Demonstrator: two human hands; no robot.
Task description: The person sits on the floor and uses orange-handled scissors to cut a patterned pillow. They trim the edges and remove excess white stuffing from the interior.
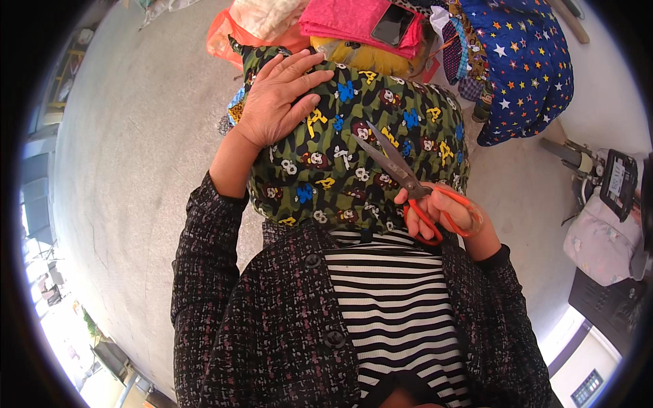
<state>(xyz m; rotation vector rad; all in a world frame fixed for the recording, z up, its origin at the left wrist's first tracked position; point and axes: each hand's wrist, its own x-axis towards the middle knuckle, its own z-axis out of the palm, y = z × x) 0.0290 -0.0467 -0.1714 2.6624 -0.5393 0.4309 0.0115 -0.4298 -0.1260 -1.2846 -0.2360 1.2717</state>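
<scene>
A stuffed camouflage-print cushion [326, 173] with cartoon faces and letters lies across my lap. My left hand [285, 97] rests flat on its upper left part, palm down, with the fingers a little apart. In my right hand [449, 206] is a pair of scissors [409, 181] with red handles and dark metal blades. The fingers are through the handle loops. The blades stand slightly apart and point up and left over the cushion's right half. Whether the tips touch the fabric, I cannot tell.
Beyond the cushion, a smartphone [393, 24] lies on folded pink cloth [334, 20], above yellow fabric in clear plastic [357, 53]. An orange plastic bag [220, 38] holds pale material. Star-print blue fabric [530, 76] bulges at upper right. A parked two-wheeler [576, 158] stands right.
</scene>
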